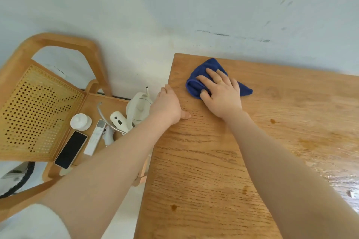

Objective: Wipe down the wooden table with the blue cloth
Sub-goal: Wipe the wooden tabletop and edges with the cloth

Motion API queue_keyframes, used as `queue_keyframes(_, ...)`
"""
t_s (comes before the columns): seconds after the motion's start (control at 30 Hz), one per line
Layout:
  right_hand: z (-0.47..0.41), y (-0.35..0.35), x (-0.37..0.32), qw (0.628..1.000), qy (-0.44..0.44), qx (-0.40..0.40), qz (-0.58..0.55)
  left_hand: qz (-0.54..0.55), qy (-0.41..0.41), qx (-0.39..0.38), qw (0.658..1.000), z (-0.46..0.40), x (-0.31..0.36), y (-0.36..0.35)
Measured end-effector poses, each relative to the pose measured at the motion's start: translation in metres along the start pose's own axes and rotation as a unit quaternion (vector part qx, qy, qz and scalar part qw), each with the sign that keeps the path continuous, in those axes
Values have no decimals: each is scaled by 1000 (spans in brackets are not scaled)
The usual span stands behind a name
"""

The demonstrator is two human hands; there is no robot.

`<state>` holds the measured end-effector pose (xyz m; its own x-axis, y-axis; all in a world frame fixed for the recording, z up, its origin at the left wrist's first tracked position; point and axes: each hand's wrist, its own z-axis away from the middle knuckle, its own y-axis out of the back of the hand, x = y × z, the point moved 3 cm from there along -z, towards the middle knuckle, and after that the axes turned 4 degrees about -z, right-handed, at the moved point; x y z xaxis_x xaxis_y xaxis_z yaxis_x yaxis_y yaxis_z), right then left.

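Note:
The wooden table (223,161) fills the right half of the view, its far left corner against the wall. A crumpled blue cloth (206,72) lies near that corner. My right hand (221,93) presses flat on the cloth, fingers spread over it and thumb hooked under its near edge. My left hand (169,105) rests on the table's left edge, thumb on the top and fingers curled over the side. Small dark spots and shiny patches mark the table's right and near parts.
A wooden chair (38,103) with a cane back stands left of the table. On its seat lie a white kettle (138,108), a phone (71,149), a white remote (95,137), a white lidded cup (80,121) and other small white devices. The pale wall runs behind.

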<state>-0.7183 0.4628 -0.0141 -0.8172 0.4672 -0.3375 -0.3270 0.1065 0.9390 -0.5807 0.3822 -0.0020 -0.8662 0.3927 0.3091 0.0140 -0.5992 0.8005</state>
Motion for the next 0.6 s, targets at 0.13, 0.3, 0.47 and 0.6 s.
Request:
queue_keyframes(0.13,-39,9,18,998,-53,-21,19,-52,-27,48,997,10,12,-2)
queue_keyframes(0.3,8,10,25,1000,-3,-7,19,-88,-99,52,990,29,45,-11)
queue_keyframes(0.47,17,21,41,996,66,-27,48,-148,-69,48,985,28,70,-17)
queue_keyframes(0.6,-27,28,67,999,-17,-9,33,-138,-43,37,989,26,71,-35)
